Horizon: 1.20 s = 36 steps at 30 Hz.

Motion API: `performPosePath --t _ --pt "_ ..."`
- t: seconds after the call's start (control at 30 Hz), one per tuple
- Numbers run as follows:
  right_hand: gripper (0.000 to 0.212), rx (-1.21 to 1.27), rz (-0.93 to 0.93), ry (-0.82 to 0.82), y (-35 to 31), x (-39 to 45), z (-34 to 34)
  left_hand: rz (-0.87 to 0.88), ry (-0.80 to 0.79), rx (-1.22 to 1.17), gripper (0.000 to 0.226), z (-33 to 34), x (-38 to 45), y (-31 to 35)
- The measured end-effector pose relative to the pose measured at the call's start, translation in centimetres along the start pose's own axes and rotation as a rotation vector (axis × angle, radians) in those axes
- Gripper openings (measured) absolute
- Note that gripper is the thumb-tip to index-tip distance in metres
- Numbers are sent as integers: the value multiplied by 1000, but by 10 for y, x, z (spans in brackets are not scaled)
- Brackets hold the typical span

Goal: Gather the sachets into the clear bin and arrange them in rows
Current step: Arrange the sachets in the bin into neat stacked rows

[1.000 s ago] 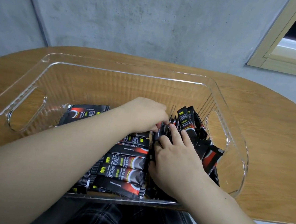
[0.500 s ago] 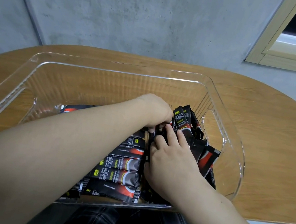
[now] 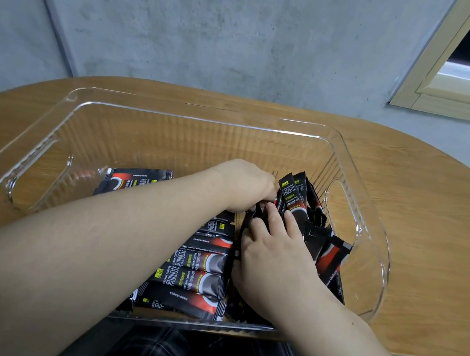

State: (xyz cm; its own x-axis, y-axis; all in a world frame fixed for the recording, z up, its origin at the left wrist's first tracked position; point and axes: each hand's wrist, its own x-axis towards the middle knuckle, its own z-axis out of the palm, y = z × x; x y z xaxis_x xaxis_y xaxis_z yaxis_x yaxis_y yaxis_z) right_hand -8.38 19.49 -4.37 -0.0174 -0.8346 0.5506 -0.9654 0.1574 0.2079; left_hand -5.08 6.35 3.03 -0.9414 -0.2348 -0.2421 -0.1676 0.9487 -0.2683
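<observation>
A clear plastic bin (image 3: 207, 112) with cut-out handles stands on the wooden table. Black and red coffee sachets lie inside: a flat row (image 3: 197, 276) near the front middle, one lone sachet (image 3: 135, 181) further left, and a loose upright bunch (image 3: 294, 199) against the right wall. My left hand (image 3: 244, 188) reaches across the bin, fingers curled down on the tops of sachets in the bunch. My right hand (image 3: 273, 259) lies just in front, fingers spread over the bunch, thumb tucked round its left side. The sachets beneath both hands are hidden.
The wooden table (image 3: 432, 237) has a rounded far edge and ends just in front of the bin. A grey concrete wall with a metal conduit (image 3: 49, 6) rises behind. A window frame (image 3: 442, 87) sits at the upper right. The bin's far half holds no sachets.
Both hands stay on the bunch at the right of the bin. My left hand has shifted slightly right and further in, and the view has drifted a little.
</observation>
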Motion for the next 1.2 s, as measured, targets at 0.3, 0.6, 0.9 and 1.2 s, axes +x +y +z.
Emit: performPosePath --t 0.3,0.6,0.9,1.2 --pt "42 1 6 6 0 0 0 -50 256 56 32 -2 -16 3" --pt "43 33 -11 38 2 0 1 -209 351 140 29 -15 -44 -11" --pt "49 98 0 53 3 1 2 -563 347 -581 14 15 -101 -32" --pt "32 62 -24 63 4 0 5 -586 127 -638 10 32 -108 -20"
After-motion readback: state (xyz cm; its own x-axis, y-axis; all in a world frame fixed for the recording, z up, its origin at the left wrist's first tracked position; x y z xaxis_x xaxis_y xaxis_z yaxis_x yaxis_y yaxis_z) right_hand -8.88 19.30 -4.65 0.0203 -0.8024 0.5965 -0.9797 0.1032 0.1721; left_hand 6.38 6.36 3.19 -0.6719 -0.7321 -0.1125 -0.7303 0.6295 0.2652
